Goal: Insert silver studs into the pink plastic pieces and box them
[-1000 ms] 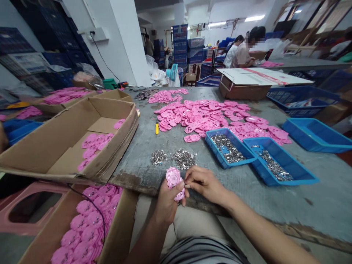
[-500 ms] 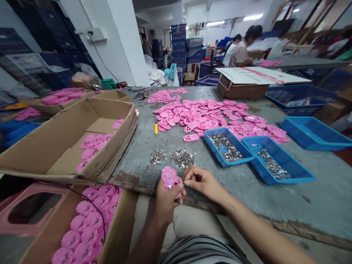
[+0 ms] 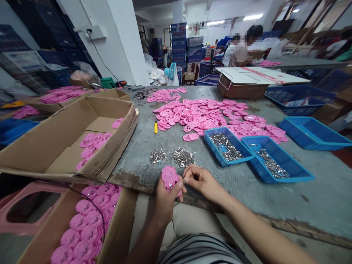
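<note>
L hand (image 3: 165, 200) grips a pink piece (image 3: 169, 176) by the table (image 3: 275, 201) edge, prob so its face shows. R hand (image 3: 202, 182) is pinched beside it; can't tell if w/ anything. Metal bits (image 3: 182, 157) sit near, prob for quick reach.

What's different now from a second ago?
The pink piece in the left hand has been turned, so silvery metal now shows on it. The left hand keeps its hold; the right hand stays close beside it. The metal piles and blue trays are unchanged.
</note>
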Demonstrator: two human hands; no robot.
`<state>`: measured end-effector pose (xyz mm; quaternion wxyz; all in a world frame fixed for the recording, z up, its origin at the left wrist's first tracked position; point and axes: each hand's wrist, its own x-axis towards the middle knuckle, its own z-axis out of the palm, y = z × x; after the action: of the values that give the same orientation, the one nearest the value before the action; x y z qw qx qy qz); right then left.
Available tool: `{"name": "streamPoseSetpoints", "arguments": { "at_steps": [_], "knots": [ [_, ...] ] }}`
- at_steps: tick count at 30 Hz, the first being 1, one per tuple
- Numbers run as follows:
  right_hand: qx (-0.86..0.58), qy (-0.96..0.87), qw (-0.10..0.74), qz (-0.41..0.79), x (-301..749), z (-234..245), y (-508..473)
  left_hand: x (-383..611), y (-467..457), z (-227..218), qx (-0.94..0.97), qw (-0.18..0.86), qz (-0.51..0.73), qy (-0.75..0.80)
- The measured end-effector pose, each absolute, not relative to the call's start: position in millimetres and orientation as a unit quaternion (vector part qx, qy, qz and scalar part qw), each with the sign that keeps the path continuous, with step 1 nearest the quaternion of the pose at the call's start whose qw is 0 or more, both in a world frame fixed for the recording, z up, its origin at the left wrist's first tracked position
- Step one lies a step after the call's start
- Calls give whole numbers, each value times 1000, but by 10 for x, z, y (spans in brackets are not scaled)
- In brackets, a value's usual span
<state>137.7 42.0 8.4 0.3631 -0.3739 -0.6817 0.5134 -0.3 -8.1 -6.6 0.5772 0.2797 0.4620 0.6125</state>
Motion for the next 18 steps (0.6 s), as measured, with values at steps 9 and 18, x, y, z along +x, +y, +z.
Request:
{"name": "streamPoseSetpoints", "arguments": {
  "at_steps": [9,18],
  "knots": [
    [-429,-578,436,541,1254,164,341,16,-57,76,206,608,674,366],
    [-412,-563,474,537,1045,151,244,103,-91,76,255,578,692,350]
  ]
}}
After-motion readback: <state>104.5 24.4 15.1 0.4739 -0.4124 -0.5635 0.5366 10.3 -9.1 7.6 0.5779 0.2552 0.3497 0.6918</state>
